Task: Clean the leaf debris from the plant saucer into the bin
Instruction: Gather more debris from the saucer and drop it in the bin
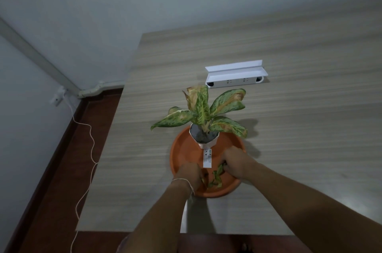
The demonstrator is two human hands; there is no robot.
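Head view shows both hands down in the orange saucer (182, 149) on the tabletop (289, 128), left hand (191, 173) and right hand (235, 161) curled around leaf debris (217, 178), best gathered in one bunch before lifting.

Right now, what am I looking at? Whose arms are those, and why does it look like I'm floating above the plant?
The camera sits on a person's head and looks down, so you see their own two arms. On the wooden table stands an orange saucer, and in it a small potted plant with spotted leaves. Both hands are down inside the saucer: the left hand and the right hand are gathering fallen leaf bits lying between them. Their fingers curl around the bits, but how firmly they grip is hard to see. Behind the plant lies a white power strip. No bin shows in this picture.
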